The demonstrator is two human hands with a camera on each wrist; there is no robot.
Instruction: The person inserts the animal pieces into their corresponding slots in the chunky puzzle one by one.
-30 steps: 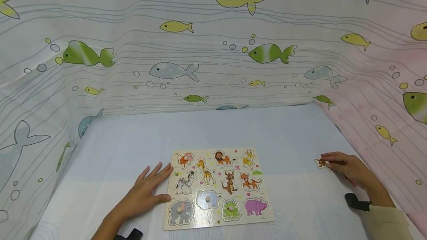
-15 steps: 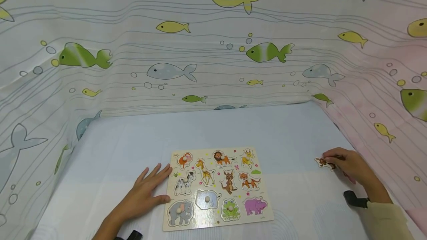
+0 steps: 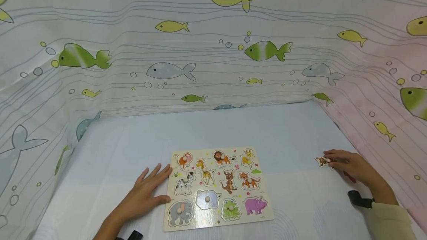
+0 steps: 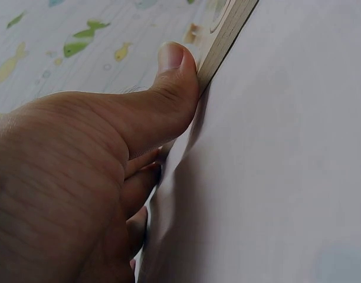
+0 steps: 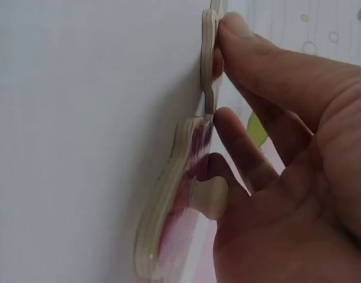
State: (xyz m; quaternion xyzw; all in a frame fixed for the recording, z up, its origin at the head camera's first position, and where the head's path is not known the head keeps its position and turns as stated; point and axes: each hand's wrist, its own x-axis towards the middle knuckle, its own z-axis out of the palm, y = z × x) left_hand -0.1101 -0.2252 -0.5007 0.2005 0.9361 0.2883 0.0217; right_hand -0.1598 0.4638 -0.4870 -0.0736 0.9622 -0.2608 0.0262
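My right hand (image 3: 351,164) is at the right side of the table, thumb and fingers around a brown-and-white animal puzzle piece (image 3: 323,162). The right wrist view has the thumb against that wooden piece (image 5: 209,53), close over the table. Under the palm lies a second piece, pink-purple (image 5: 174,227), with a round wooden knob (image 5: 210,197). My left hand (image 3: 141,195) lies with fingers spread at the left edge of a wooden animal puzzle board (image 3: 207,223). Its thumb touches the board's edge (image 4: 225,50) in the left wrist view.
Knobbed elephant (image 3: 181,212) and frog (image 3: 231,209) pieces sit in the board, beside a pale blue-grey shape (image 3: 207,199) with a knob. Fish-printed cloth (image 3: 166,51) rises behind and at both sides of the white table (image 3: 207,130).
The right hand lifts a little and shifts, then settles back over the brown-and-white piece, which turns slightly. The left hand and the board stay in place.
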